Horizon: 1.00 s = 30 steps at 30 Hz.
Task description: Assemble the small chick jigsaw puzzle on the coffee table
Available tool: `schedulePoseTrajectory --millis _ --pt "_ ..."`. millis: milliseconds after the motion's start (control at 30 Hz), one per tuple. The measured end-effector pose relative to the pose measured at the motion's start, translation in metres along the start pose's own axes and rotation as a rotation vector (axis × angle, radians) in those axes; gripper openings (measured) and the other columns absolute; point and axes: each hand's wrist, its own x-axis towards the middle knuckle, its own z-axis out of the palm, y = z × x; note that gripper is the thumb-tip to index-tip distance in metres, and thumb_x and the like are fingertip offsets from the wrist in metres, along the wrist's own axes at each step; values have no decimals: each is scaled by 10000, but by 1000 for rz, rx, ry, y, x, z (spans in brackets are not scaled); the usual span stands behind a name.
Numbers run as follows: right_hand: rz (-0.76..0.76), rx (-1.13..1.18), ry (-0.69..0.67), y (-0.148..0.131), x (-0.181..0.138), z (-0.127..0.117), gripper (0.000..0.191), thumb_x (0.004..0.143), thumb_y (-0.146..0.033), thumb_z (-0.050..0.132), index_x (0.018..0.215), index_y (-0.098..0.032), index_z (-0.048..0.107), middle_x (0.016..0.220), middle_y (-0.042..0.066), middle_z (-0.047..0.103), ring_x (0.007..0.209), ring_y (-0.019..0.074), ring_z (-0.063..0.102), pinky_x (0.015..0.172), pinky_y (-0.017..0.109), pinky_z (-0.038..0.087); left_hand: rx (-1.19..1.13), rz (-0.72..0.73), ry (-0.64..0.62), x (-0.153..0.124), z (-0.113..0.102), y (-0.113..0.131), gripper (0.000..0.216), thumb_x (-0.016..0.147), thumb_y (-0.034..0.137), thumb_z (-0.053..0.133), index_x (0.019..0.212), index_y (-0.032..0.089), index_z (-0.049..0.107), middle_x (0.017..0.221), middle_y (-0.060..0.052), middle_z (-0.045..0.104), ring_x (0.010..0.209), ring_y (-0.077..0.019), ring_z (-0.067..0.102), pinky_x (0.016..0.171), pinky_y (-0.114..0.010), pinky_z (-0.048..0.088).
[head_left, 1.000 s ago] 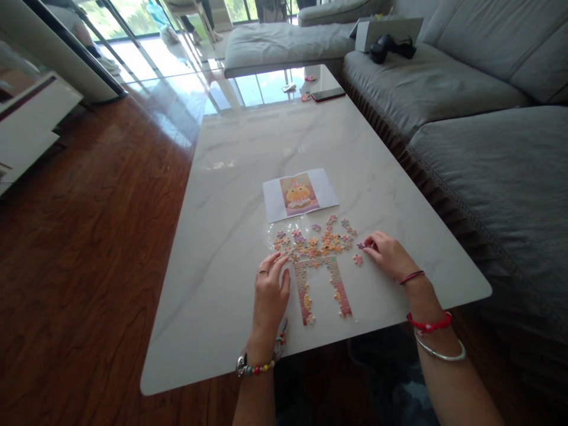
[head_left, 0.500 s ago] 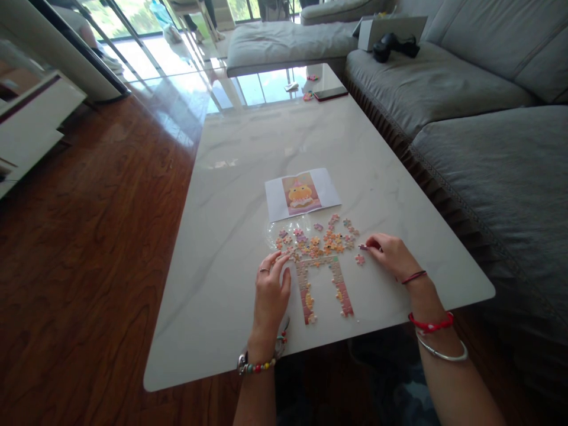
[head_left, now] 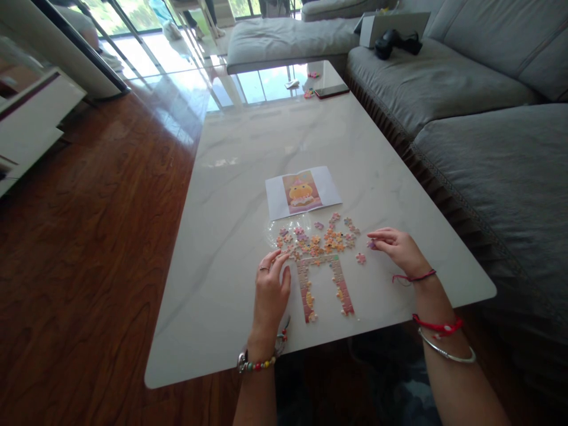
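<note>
From where I stand, the change is all in the right hand (head_left: 402, 251). Half a second ago it had a purple jigsaw piece (head_left: 371, 244) between thumb and finger, poking out towards the heap; now the hand has drawn a little to the right, its fingers straighter and laid over the piece. Whether they are pinching it or just resting it on the desk (head_left: 222, 236), I can't tell — the thumb is hidden. A pink jigsaw piece (head_left: 361, 258) lies by itself near those fingertips, apart from the rest.

The left hand (head_left: 273, 287) hasn't stirred: it is loosely spread, fingers bent, tips by the near left edge of the loose jigsaw pieces (head_left: 335, 241), and I see nothing in its grasp.

Between the hands sits the partly joined jigsaw border (head_left: 302, 275), a far row and two side strips, with the middle and near side unfilled. It looks just as it did a moment ago, so to my eye this shift adds nothing to it; it seems more like sorting or turning a piece than fitting one. Beyond the heap lies the printed sheet (head_left: 303, 192) with its yellow cartoon figure — the likely guide, I'd judge.
</note>
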Motion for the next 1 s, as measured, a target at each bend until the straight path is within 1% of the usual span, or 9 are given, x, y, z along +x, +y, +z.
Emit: schedulePoseTrajectory --millis 67,167,233,333,467,600,733,867,1000 --pt "16 17 2 -3 -1 -1 232 617 -307 646 787 -149 660 953 81 607 827 183 606 781 334 497 0 1 0 0 0 0 248 796 171 463 1026 192 555 1120 -87 526 1076 -216 487 935 -412 405" --pt "102 82 2 -10 -3 -2 273 571 -345 695 750 -148 637 867 74 640 823 199 616 789 355 496 -2 4 -1 0 0 0 252 795 167 463 1029 194 553 1120 -87 525 1075 -215 486 935 -413 404" --pt "165 153 1 -13 -4 -1 294 568 -370 701 740 -150 609 768 60 653 787 200 628 760 359 511 -7 6 2 1 0 0 255 795 167 462 1032 201 551 1120 -83 524 1075 -215 486 935 -416 404" --pt "198 246 -13 -12 -4 0 309 581 -393 699 721 -147 574 720 47 638 738 193 640 698 341 535 -15 7 9 0 0 0 254 795 168 464 1029 207 552 1121 -78 523 1078 -214 486 935 -414 405" --pt "212 175 20 -5 -2 0 336 580 -397 699 760 -145 572 715 38 613 608 160 631 569 301 547 -3 -1 4 0 1 -1 254 791 166 469 1028 198 555 1123 -82 525 1082 -216 483 938 -412 404" --pt "215 175 32 -8 -3 1 348 567 -400 707 762 -151 563 737 43 612 607 164 634 548 292 548 6 4 2 0 0 -2 255 792 167 468 1029 201 557 1117 -82 529 1072 -215 489 928 -413 411" --pt "257 270 -160 -23 -9 9 328 594 -399 690 749 -150 543 705 41 629 655 174 643 547 271 537 3 8 11 0 -1 -1 263 786 160 475 1032 207 555 1110 -79 528 1073 -215 489 928 -412 412" --pt "282 304 -333 -39 -15 27 292 613 -379 673 738 -146 550 728 39 641 695 162 642 551 243 523 4 -4 5 1 -3 0 257 791 158 468 1027 209 557 1114 -80 524 1081 -214 482 931 -411 410" --pt "350 326 -488 -50 -20 47 279 631 -381 654 720 -142 543 673 25 629 646 151 641 540 248 527 -3 -24 -10 0 -7 3 255 802 158 455 1033 207 551 1130 -79 518 1084 -207 479 940 -402 403"
